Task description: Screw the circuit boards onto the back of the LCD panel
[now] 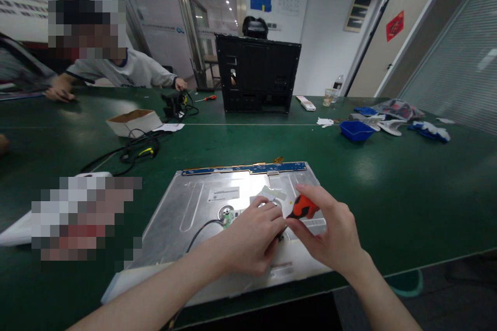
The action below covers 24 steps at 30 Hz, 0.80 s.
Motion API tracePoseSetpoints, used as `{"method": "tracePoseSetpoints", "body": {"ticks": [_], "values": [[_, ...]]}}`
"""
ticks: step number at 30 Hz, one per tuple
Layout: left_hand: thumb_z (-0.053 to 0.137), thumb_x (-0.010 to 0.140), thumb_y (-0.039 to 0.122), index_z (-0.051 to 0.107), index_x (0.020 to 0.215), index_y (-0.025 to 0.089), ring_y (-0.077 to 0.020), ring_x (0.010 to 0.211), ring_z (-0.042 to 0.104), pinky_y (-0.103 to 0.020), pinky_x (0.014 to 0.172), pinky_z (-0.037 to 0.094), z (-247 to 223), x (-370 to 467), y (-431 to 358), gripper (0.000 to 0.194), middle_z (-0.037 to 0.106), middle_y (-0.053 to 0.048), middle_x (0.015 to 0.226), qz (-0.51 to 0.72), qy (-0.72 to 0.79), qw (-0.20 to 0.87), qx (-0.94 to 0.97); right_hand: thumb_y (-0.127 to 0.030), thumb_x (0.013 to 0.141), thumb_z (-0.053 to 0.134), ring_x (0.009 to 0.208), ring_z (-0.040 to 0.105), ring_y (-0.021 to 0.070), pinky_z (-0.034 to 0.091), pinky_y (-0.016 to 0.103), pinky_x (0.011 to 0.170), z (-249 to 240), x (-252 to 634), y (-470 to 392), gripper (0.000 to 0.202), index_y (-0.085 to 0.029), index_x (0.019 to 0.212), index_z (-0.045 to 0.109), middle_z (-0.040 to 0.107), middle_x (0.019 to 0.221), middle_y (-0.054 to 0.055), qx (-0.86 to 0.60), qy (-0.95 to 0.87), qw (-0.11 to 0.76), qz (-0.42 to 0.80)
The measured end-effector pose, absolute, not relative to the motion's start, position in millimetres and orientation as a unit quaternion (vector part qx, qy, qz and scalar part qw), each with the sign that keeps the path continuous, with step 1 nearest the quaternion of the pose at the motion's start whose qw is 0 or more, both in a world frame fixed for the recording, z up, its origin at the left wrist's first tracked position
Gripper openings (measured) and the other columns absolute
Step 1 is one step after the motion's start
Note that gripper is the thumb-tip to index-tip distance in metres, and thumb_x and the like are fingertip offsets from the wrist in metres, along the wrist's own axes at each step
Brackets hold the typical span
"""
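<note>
While both our hands meet over the middle of a bare metal panel back, our right hand closes its fingers around an orange-handled screwdriver, its tip hidden beneath our left hand, which is curled shut over the spot; what it pinches we cannot tell. A black cable runs from a small green board just beside our left knuckles toward the panel's near edge. White stickers sit on the metal, their print too small for us to read. A blue circuit strip lines the panel's far edge.

Our panel overhangs the near rim of the green table, which lies open to the right of it. Farther out, a coil of black cables and an open cardboard box lie to the left, a blue bin and blue-and-white gloves to the right. Beyond those stand a black computer case and a red-handled screwdriver. A co-worker in a grey sweatshirt leans on the far left edge. A red sign marks a door; its writing is unreadable.
</note>
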<state>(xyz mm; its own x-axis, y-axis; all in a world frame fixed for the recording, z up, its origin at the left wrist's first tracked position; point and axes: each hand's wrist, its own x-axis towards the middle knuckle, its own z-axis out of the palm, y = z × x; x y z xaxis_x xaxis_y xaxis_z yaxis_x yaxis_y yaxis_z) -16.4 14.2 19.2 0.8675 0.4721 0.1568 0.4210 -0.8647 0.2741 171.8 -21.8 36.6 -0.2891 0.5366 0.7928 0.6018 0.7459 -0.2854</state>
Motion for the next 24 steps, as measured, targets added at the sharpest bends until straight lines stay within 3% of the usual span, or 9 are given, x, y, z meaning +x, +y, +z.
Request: {"method": "tracePoseSetpoints", "body": {"ticks": [4,9,15,17,21,24], "values": [[0.056,0.075,0.016,0.060,0.091,0.017,-0.0261,0.095,0.059,-0.047,0.100,0.034,18.2,-15.8,14.0,0.017,0.065,-0.009,0.101,0.107,0.234,0.111,0.960,-0.014,0.086,0.055,0.074,0.064,0.0146,0.056,0.028,0.061,40.8,173.0,-26.5,0.058,-0.021,0.141,0.037,0.067,0.109,0.007,-0.356,-0.806,0.472,0.022],[0.055,0.075,0.016,0.059,0.099,0.018,-0.0264,0.097,0.059,-0.047,0.101,0.034,18.5,-15.1,13.3,0.025,0.065,-0.009,0.104,0.113,0.234,0.112,0.959,-0.011,0.085,0.055,0.063,0.060,0.0119,0.053,0.025,0.056,40.5,172.9,-26.2,0.056,-0.022,0.138,0.040,0.067,0.092,0.002,-0.357,-0.806,0.473,0.016],[0.054,0.073,0.016,0.058,0.088,0.019,-0.0256,0.091,0.059,-0.047,0.097,0.036,17.1,-15.5,13.6,0.016,0.065,-0.008,0.096,0.114,0.239,0.110,0.958,-0.021,0.087,0.063,0.064,0.062,0.0134,0.050,0.023,0.052,32.6,173.6,-19.7,0.054,-0.024,0.136,0.039,0.066,0.083,0.001,-0.347,-0.804,0.476,-0.079],[0.054,0.073,0.016,0.058,0.088,0.019,-0.0258,0.092,0.059,-0.047,0.098,0.036,16.5,-15.7,13.7,0.016,0.065,-0.008,0.097,0.117,0.238,0.108,0.958,-0.023,0.088,0.064,0.069,0.064,0.0143,0.052,0.024,0.055,32.9,174.1,-21.1,0.055,-0.024,0.137,0.039,0.068,0.088,0.003,-0.342,-0.810,0.468,-0.087],[0.055,0.075,0.016,0.058,0.088,0.018,-0.0260,0.094,0.060,-0.046,0.098,0.036,16.5,-15.4,13.1,0.014,0.065,-0.008,0.097,0.121,0.238,0.101,0.958,-0.019,0.088,0.057,0.080,0.067,0.0167,0.056,0.028,0.062,37.7,174.6,-27.2,0.055,-0.019,0.140,0.040,0.065,0.118,0.013,-0.346,-0.819,0.455,-0.046],[0.056,0.075,0.017,0.059,0.086,0.018,-0.0257,0.092,0.060,-0.046,0.097,0.037,17.0,-14.9,12.9,0.012,0.065,-0.008,0.096,0.120,0.235,0.101,0.959,-0.013,0.088,0.052,0.077,0.066,0.0152,0.057,0.029,0.064,40.2,174.9,-29.2,0.056,-0.019,0.142,0.038,0.063,0.123,0.012,-0.352,-0.820,0.452,-0.010]]}}
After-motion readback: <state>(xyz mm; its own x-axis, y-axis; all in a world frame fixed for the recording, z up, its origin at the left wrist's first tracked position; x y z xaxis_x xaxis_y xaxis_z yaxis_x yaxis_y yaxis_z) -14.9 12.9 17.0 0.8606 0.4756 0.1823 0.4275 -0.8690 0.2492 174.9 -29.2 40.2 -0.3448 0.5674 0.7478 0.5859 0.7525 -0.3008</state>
